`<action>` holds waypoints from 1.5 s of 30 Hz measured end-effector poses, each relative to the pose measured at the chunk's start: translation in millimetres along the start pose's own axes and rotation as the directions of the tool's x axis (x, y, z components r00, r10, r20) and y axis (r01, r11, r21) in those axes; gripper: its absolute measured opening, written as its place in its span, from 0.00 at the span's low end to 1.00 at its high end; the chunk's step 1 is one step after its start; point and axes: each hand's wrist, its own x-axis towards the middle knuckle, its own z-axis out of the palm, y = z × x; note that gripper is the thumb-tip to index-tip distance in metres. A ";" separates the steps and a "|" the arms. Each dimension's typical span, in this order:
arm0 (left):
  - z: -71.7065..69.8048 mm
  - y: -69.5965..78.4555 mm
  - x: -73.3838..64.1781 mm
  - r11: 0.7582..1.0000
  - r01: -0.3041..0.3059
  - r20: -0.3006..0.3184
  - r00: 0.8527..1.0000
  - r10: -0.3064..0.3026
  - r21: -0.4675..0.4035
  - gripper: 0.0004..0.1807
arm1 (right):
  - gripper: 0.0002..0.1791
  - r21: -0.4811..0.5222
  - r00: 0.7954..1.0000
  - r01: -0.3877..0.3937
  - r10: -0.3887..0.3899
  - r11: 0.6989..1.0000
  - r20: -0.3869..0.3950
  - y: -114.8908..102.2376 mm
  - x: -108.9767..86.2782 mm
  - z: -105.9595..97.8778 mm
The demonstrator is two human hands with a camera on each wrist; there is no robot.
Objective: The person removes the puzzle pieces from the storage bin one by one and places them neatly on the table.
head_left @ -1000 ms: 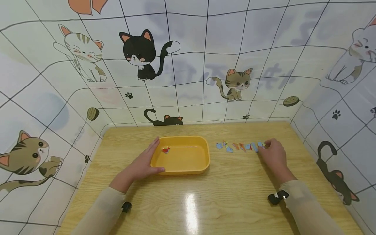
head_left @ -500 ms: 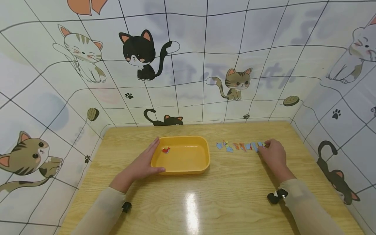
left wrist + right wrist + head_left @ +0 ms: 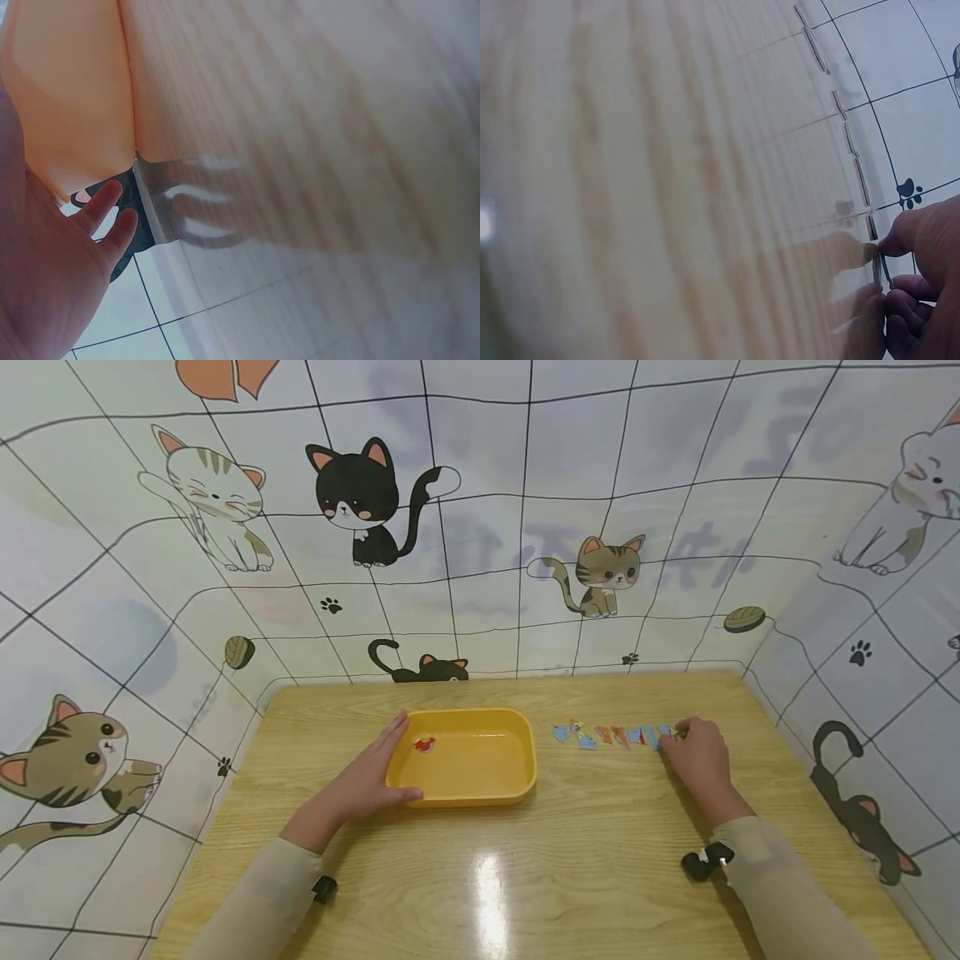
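Observation:
In the head view, my left hand (image 3: 367,772) holds the left end of a yellow plastic tray (image 3: 472,799), its thumb on the near rim and its fingers at the far left corner. A small red-and-white puzzle piece (image 3: 424,744) lies inside the tray. To the tray's right, several thin, irregular blue and orange puzzle pieces (image 3: 619,737) form a row on the table. At the row's right end, my right hand (image 3: 701,760) pinches another puzzle piece (image 3: 886,270), which the right wrist view shows edge-on between thumb and finger. Its picture is mostly hidden.
The wooden table (image 3: 420,877) extends in front of both arms. Walls printed with cartoon cats (image 3: 356,493) enclose it at the back and both sides. A black wrist device (image 3: 708,862) sits on the right sleeve, and a similar device (image 3: 324,889) on the left.

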 end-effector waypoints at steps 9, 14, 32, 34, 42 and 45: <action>0.1 -1.0 0.8 1.000 -0.009 -0.005 1.000 0.009 0.008 0.73 | 0.27 0.007 1.000 -0.020 0.020 1.000 0.006 -2.6 -2.0 -1.4; -0.1 -0.8 0.5 1.000 -0.005 0.000 1.000 0.005 0.004 0.73 | 0.28 0.013 1.000 -0.031 0.030 0.999 0.007 -2.9 -2.8 -2.8; 0.9 0.2 0.3 1.000 -0.001 -0.001 1.000 0.001 0.013 0.72 | 0.23 0.178 0.989 0.144 -0.134 0.973 -0.065 -46.6 -12.7 -12.8; 0.7 0.2 0.6 1.000 -0.003 -0.002 1.000 0.003 0.014 0.72 | 0.20 0.192 0.984 0.179 -0.171 0.965 -0.057 -63.9 -14.5 -13.0; 0.0 0.5 0.8 1.000 0.004 0.000 1.000 -0.004 0.010 0.73 | 0.14 0.244 0.947 0.301 -0.320 0.922 0.041 -128.6 -21.2 -0.5; 0.1 0.0 0.8 1.000 -0.001 -0.002 1.000 0.001 0.011 0.73 | 0.13 0.260 0.920 0.353 -0.384 0.899 0.078 -150.0 -24.6 5.8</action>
